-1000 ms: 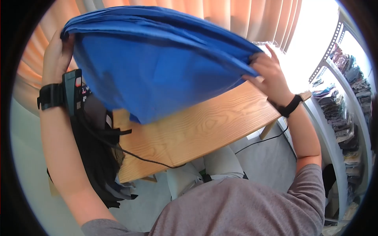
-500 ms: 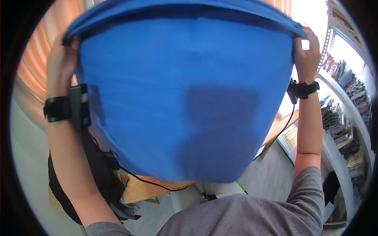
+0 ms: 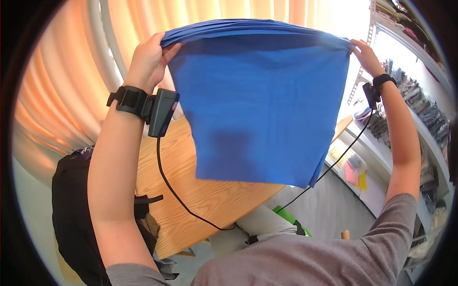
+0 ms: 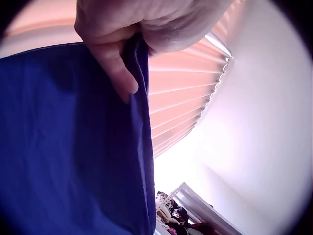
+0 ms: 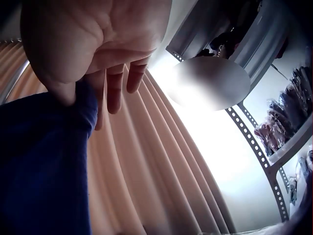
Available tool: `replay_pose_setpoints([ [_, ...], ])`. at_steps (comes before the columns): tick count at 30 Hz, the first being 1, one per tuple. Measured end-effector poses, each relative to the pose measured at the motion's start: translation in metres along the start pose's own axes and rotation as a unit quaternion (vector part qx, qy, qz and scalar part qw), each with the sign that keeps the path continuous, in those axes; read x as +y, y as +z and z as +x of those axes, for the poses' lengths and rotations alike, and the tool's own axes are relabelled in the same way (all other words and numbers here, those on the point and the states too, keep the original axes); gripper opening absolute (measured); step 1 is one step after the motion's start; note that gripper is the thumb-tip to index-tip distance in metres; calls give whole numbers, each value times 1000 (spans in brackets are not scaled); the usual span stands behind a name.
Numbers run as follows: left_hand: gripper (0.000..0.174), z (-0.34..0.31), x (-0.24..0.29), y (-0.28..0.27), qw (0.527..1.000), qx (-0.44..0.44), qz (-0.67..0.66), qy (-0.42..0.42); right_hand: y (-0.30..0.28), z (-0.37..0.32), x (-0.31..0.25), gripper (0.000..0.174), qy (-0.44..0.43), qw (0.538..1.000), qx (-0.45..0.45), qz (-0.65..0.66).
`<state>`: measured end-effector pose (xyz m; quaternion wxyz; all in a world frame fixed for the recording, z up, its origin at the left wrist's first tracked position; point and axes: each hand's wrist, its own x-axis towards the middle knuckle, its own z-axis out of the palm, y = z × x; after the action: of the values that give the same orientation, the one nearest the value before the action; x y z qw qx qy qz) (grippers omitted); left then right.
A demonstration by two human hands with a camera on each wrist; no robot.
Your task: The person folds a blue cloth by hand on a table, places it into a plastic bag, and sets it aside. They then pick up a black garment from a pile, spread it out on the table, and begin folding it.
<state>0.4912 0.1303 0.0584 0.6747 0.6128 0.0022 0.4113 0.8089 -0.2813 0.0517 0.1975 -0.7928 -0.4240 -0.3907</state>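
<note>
A blue cloth (image 3: 267, 105) hangs from both raised hands in the head view, its top edge gathered in several layers and its lower part falling flat. The left hand (image 3: 150, 59) pinches its upper left corner; in the left wrist view the thumb and fingers of that hand (image 4: 142, 24) press the layered edge of the cloth (image 4: 58, 137). At the upper right corner the right hand (image 3: 366, 56) holds the cloth. The right wrist view shows the right hand (image 5: 98, 49) pinching the cloth (image 5: 44, 161), with its other fingers extended beside the fold.
Below the cloth stands a wooden table (image 3: 176, 152), with a black bag (image 3: 71, 205) at its left. Orange curtains (image 3: 52, 100) hang behind. Shelves with packed garments (image 3: 422, 102) line the right side. Cables run from both wrist devices. Papers (image 3: 354, 174) lie at the lower right.
The cloth, raised close to the head camera half a second ago, now hangs lower and farther away in that view. Both hands still hold its corners, and the left hand appears farther right.
</note>
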Motion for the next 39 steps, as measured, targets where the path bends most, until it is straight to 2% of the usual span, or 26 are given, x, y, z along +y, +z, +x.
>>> replay_pose_setpoints([
  [2,24,-3,-1,13,1000,-18,-6,-6,-7,-9,13,31,25,998,-33,-52],
  [5,25,-11,2,15,999,-48,-9,7,-29,-5,26,34,26,996,-58,-62],
  [6,25,-11,1,10,999,-45,-16,3,-35,1,35,35,23,997,-37,-67],
  [8,24,-10,3,10,994,-98,-31,23,-52,7,48,35,50,999,-20,1],
  [10,23,-9,5,20,993,-111,-35,10,-67,1,56,33,37,998,-49,0],
  [12,28,-8,0,22,986,-159,-41,0,-69,-19,62,32,54,996,-50,40],
  [14,27,-17,-3,22,985,-162,-58,-4,-56,-46,58,30,72,995,10,67],
  [16,25,-32,-1,19,993,-67,-91,-15,-48,-77,3,28,114,989,9,98],
  [17,23,-31,-2,8,993,-41,-104,-29,-40,-96,-30,27,97,986,28,135],
  [18,23,-29,-6,-9,994,-29,-98,-29,-36,-118,-60,27,124,983,14,133],
  [19,21,-28,-9,-26,994,-23,-103,-30,-29,-141,-92,37,36,993,-7,112],
  [20,20,-29,-14,-44,994,-16,-106,-31,-14,-170,-113,55,54,985,-26,162],
  [21,20,-29,-20,-61,993,-16,-104,-44,22,-215,-119,68,70,967,35,241],
  [22,20,-30,-28,-77,995,-3,-87,-44,41,-245,-139,59,71,951,18,301],
  [23,20,-31,-36,-90,996,7,-70,-46,56,-280,-162,48,152,947,-17,284],
  [24,19,-33,-44,-102,995,42,-65,-67,91,-316,-170,41,140,940,-9,311],
  [26,19,-33,-60,-128,993,61,-49,-92,133,-377,-194,28,251,905,-129,319],
  [27,19,-27,-68,-150,992,55,-48,-103,160,-409,-196,27,277,871,-239,328],
  [29,20,-15,-83,-193,987,53,-54,-143,215,-472,-193,30,152,870,-397,251],
  [31,22,-3,-84,-242,984,46,-46,-165,253,-512,-200,31,10,906,-395,154],
  [32,22,0,-84,-263,986,35,-29,-161,266,-526,-203,31,20,901,-405,156],
  [34,24,-6,-77,-278,987,57,11,-149,290,-538,-210,26,-42,898,-421,123],
  [35,24,-8,-75,-282,986,57,14,-155,298,-536,-214,26,-38,896,-424,127],
  [37,26,-15,-71,-291,979,120,33,-159,311,-531,-217,19,-26,842,-529,100],
  [38,26,-14,-69,-297,979,120,34,-164,314,-530,-215,19,-24,840,-533,102],
  [39,27,-11,-70,-310,980,101,43,-164,316,-532,-214,17,-65,840,-532,85],
])
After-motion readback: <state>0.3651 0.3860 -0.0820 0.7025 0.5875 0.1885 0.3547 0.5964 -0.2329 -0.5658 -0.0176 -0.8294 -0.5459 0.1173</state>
